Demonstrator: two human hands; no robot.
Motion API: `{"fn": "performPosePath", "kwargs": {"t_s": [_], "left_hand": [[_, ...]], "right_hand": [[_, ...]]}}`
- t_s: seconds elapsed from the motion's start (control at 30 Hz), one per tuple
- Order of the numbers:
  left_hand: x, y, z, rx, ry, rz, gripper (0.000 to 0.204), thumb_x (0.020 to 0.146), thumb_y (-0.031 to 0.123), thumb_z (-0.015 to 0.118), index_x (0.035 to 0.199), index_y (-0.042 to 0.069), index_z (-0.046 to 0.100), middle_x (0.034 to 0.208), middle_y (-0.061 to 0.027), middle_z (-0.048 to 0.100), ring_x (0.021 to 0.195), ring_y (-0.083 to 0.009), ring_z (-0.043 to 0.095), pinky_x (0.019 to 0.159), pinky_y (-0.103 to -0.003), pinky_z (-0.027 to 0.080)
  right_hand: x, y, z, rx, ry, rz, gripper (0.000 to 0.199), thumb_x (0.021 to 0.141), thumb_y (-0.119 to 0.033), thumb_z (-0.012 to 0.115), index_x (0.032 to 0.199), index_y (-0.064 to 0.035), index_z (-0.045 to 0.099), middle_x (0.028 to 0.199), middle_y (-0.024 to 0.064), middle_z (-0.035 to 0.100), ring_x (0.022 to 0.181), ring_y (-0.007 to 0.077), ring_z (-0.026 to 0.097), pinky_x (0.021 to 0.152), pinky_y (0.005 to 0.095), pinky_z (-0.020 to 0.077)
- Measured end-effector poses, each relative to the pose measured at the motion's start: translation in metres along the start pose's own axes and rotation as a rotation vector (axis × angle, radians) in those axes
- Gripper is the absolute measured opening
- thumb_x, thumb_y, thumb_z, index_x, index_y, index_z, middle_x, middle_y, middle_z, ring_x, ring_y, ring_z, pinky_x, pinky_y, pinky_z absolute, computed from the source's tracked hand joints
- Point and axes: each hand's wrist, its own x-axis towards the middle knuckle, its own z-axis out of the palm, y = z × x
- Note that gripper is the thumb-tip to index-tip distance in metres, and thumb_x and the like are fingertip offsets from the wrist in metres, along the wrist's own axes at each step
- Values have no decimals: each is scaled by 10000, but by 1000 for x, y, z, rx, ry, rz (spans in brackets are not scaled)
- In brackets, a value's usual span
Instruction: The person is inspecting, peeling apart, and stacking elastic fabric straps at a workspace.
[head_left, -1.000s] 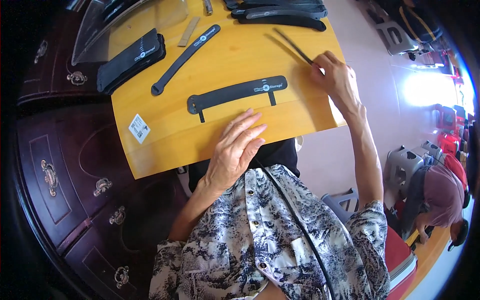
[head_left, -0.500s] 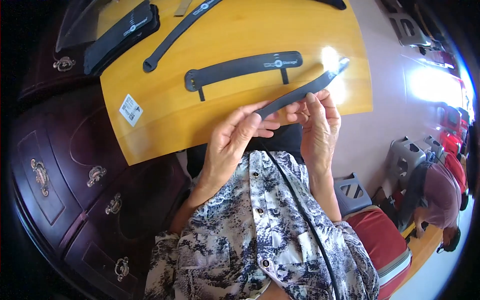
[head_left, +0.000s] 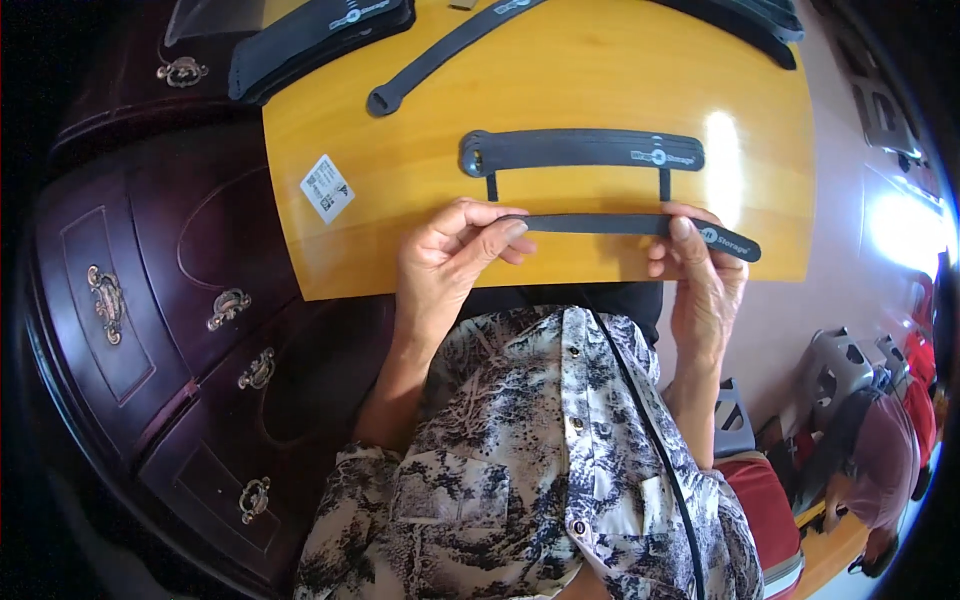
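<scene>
Just left of hands (head_left: pixel 445 265), white label (head_left: pixel 326 187)

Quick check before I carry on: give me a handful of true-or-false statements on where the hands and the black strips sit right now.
1. Both hands hold one thin black strip between them. True: the left hand pinches one end and the right hand the other.
2. The held strip stands upright. False: it lies roughly level, above the near edge of the yellow board.
3. A wider black strip with two short prongs lies flat on the board beyond the hands. True.
4. The white sticker sits under the right hand. False: it is on the board's left part, clear of both hands.
5. The dark wooden drawers are on the person's right. False: they are on the left.
</scene>
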Motion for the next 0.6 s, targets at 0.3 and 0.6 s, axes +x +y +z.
{"fn": "performPosePath", "kwargs": {"t_s": [0.3, 0.6], "left_hand": [[5, 5, -7, -32, 86, 45, 159, 910, 34, 553, 1035, -42, 616, 955, -91, 619, 781, -141, 644, 696, -228, 522], [11, 5, -4, 26, 289, -4, 140, 870, -6, 600, 1008, -32, 600, 850, -52, 619, 702, -101, 608, 605, -207, 479]], "right_hand": [[7, -10, -19, -241, -8, -51, 200, 881, -171, 637, 1007, -19, 662, 820, 24, 649, 708, 62, 565, 570, 179, 459], [12, -15, -27, -423, 29, -127, 167, 870, -133, 654, 997, -27, 639, 739, -2, 625, 620, 41, 534, 570, 169, 420]]}}
